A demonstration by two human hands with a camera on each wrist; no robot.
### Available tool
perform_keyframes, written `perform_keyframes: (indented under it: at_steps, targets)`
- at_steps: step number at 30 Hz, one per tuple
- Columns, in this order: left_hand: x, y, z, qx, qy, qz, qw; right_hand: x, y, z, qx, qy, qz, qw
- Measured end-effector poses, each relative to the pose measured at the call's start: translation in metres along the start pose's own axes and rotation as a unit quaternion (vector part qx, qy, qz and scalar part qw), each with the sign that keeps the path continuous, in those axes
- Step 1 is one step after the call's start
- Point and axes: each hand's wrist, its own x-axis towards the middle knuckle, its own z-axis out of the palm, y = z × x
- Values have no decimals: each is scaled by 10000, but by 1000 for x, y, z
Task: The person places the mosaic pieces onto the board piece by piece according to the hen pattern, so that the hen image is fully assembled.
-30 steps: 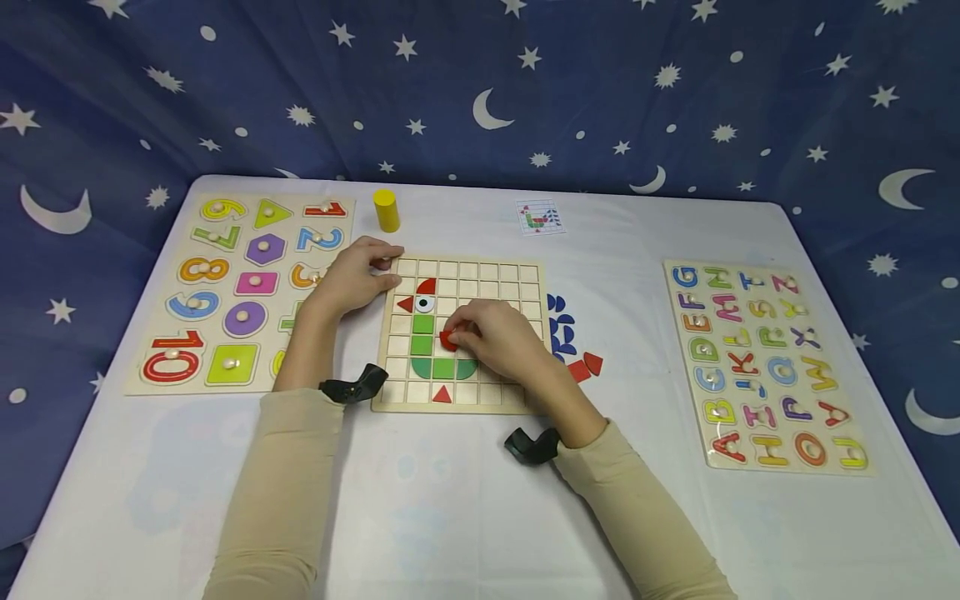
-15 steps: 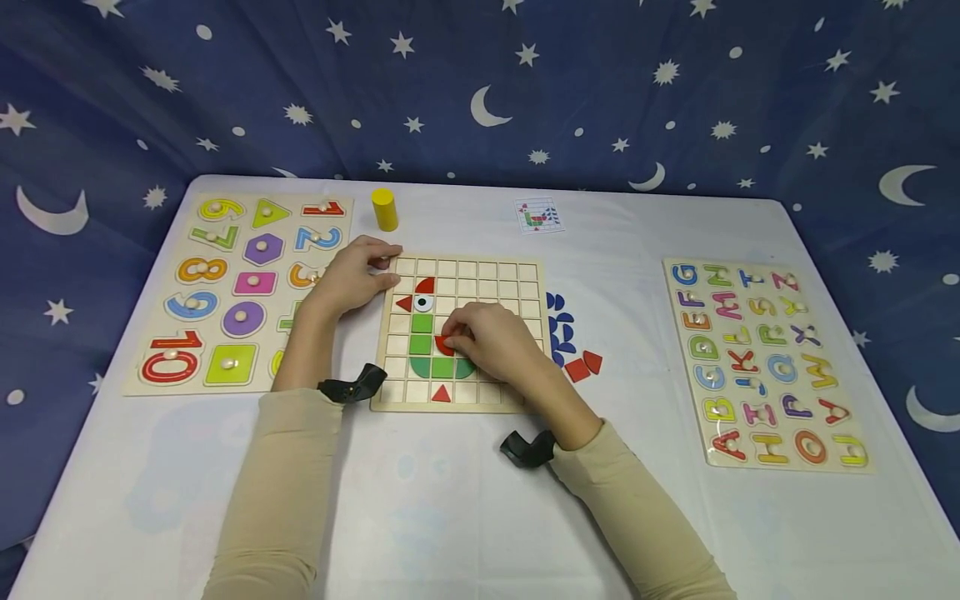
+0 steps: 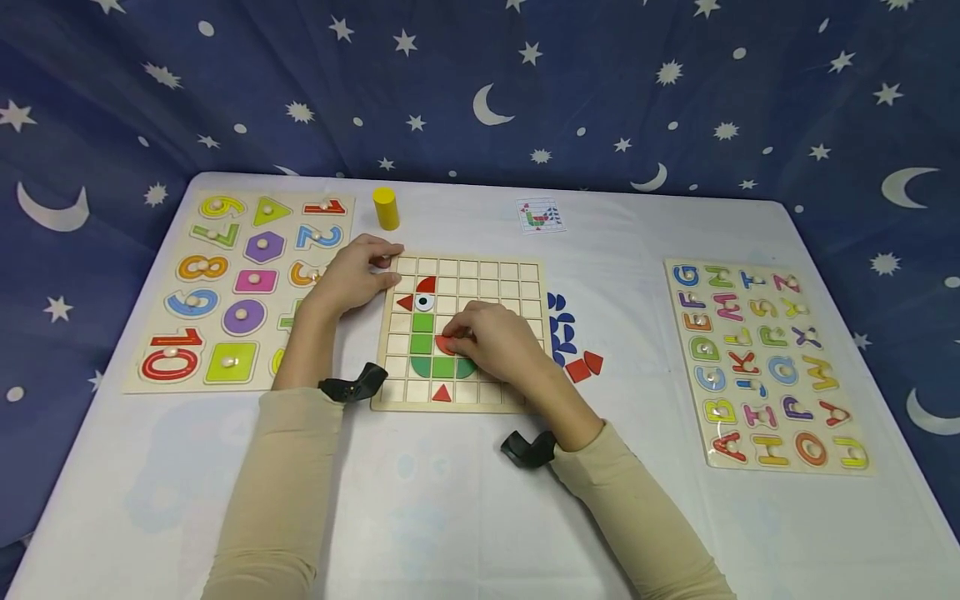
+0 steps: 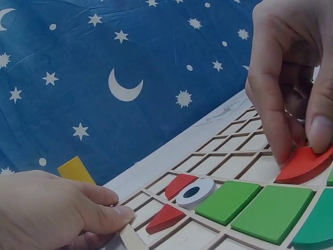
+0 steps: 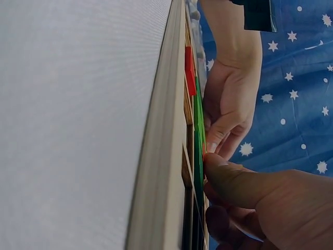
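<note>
A wooden grid board (image 3: 490,269) lies mid-table, and my left hand (image 3: 350,279) holds its far left corner between thumb and fingers. With thumb and fingertips my right hand (image 3: 495,340) pinches a red quarter-round piece (image 4: 303,165) at a cell right of the green squares (image 4: 273,212); the fingers partly cover it. Also on the board are a round eye piece (image 3: 424,302), a red quarter piece (image 3: 427,286), a small red piece (image 3: 406,303), dark green quarter pieces (image 3: 422,367) and a red triangle (image 3: 442,393).
Blue pieces (image 3: 562,333) and red pieces (image 3: 578,370) lie right of the board. A picture card (image 3: 541,216) and a yellow cylinder (image 3: 386,209) are behind it. A number puzzle (image 3: 240,292) stands left, a letter puzzle (image 3: 757,367) far right.
My right hand has brought the red quarter-round piece slightly left and down onto the board, turning it flatter. The left hand stays at the corner.
</note>
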Motion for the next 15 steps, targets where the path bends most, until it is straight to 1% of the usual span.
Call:
perform_keyframes:
  at_steps: [4,9,12,15]
  targets:
    - [0,1,-1,-6,1,16,10000,0,0,-1,24,43,-34,10000]
    - [1,1,0,23,13,1,10000,0,6,-10,195,-100,-22,9998]
    - [0,1,0,52,19,-9,10000,-2,22,-24,380,-233,41,9990]
    - [0,1,1,57,13,18,10000,-8,46,-43,458,-451,179,9978]
